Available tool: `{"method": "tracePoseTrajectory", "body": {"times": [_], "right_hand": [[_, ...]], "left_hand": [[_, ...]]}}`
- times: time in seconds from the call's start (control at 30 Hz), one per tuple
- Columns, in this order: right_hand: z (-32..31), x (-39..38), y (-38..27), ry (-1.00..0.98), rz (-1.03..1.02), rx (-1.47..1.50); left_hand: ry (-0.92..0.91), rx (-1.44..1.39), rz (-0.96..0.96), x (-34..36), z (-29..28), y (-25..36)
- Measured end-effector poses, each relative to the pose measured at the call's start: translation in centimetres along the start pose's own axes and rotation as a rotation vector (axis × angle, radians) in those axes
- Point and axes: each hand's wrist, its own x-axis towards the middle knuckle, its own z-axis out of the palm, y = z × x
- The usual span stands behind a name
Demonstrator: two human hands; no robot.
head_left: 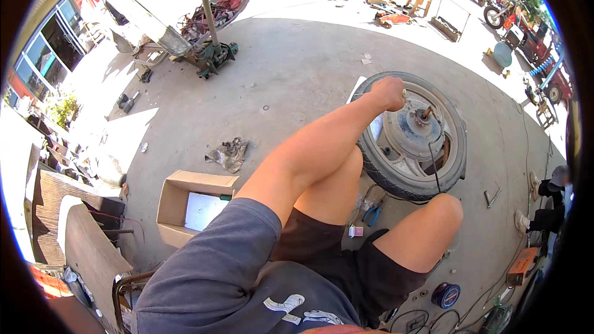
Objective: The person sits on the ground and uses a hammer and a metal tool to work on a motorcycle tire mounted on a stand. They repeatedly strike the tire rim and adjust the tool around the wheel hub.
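Note:
My left hand (388, 93) is closed over the upper part of a wheel with a black tyre (396, 188) and grey hub (396, 136), gripping something small that I cannot make out. Just right of and below that hand, an axle (426, 114) sticks up from the hub, and a black cable (437, 167) runs from the hub over the tyre. The wheel lies on its side in front of my bent knees. My left forearm crosses above my left leg. My right hand is not in view.
An open cardboard box (172, 210) is at my left, near crumpled plastic (226, 154). Blue pliers (371, 214), a round tin (445, 294) and an orange box (521, 266) lie around me. A metal stand (210, 59) stands ahead left. Another person (547, 201) is at the far right.

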Motion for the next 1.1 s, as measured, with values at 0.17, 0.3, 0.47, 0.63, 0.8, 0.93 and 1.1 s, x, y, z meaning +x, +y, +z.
{"method": "tracePoseTrajectory", "body": {"times": [0.17,0.3,0.47,0.63,0.8,0.93,1.1], "right_hand": [[2.5,0.3,3.2,-0.012,0.037,0.077],[5.1,1.2,4.8,-0.033,0.112,0.117],[9.5,2.6,9.3,-0.072,0.123,0.123],[9.1,3.7,10.3,-0.168,0.11,0.155],[10.3,4.5,11.2,-0.157,0.125,0.002],[8.3,5.4,9.4,-0.207,0.158,-0.038],[7.5,6.4,9.1,-0.127,0.076,0.023]], "left_hand": [[0.042,-0.022,-0.036,0.6,3.5,0.1],[0.063,0.046,-0.041,6.5,3.9,-5.4],[0.136,0.025,-0.045,7.8,8.2,-4.3],[0.141,0.009,-0.046,10.0,9.2,-3.3],[0.127,0.041,-0.039,12.6,10.4,-2.9],[0.06,0.128,-0.043,13.2,11.5,-3.3],[0.063,0.154,-0.051,15.2,14.4,-5.0]]}}
